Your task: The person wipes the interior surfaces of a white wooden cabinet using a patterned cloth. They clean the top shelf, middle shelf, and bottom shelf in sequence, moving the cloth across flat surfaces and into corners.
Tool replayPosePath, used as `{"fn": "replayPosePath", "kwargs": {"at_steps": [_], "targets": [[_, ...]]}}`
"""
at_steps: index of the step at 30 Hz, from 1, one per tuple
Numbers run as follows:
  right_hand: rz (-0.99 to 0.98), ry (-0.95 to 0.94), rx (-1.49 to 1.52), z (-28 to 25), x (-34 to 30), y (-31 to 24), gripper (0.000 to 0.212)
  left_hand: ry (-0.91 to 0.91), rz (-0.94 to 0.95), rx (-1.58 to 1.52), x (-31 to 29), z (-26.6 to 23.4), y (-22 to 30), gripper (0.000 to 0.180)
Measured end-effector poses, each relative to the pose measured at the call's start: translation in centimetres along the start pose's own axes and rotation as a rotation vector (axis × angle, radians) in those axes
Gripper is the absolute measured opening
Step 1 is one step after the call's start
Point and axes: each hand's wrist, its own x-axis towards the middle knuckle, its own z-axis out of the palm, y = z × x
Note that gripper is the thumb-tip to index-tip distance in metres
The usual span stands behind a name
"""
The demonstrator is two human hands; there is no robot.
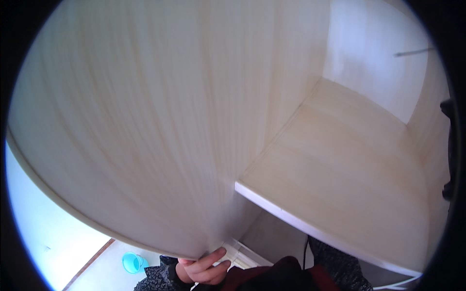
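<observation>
A large pale wood-grain side panel (160, 126) fills the left and middle of the head view. At its near edge, low in the picture, my left hand (208, 266) is closed with the fingers curled against the panel's rim. Joined to the panel on the right is a shelf board (340, 169) with a pale front edge. My right sleeve (335, 257), dark and speckled, shows below that front edge. The right hand itself is hidden beneath the shelf.
Behind the shelf is a whitish back wall (374, 58), where a thin dark cable (412, 52) sticks out. Black fittings (447, 190) sit at the far right rim. A turquoise bucket (133, 263) stands on the pale floor at lower left, near a brown skirting strip (90, 262).
</observation>
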Motion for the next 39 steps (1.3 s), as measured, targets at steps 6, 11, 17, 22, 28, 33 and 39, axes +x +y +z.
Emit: {"fn": "replayPosePath", "kwargs": {"at_steps": [6,11,17,22,28,33,39], "targets": [[-0.105,0.036,0.044,0.2,2.9,-2.2,0.030,-0.064,0.019,0.054,0.6,5.5,-2.4,0.012],[-0.259,0.035,0.090,1.1,4.2,-5.8,0.027,-0.043,-0.163,-0.035,1.4,11.3,-5.3,0.016],[-0.539,0.301,-0.180,5.0,-2.9,-10.9,0.026,-0.147,-0.121,-0.106,1.8,11.1,-5.6,0.019],[-0.674,0.254,0.013,5.7,-8.9,-14.1,0.017,-0.125,-0.146,-0.135,1.8,11.1,-5.5,0.017],[-0.303,0.096,0.717,2.0,-9.7,-12.6,0.009,-0.093,-0.156,-0.126,2.6,11.0,-5.6,0.018],[-0.157,0.211,1.926,-4.3,-8.2,-3.7,0.023,-0.114,-0.188,-0.142,2.6,10.8,-5.5,0.020],[-0.079,0.679,1.791,-8.0,-6.7,6.5,0.030,-0.124,-0.208,-0.128,2.8,10.5,-5.4,0.023]]}}
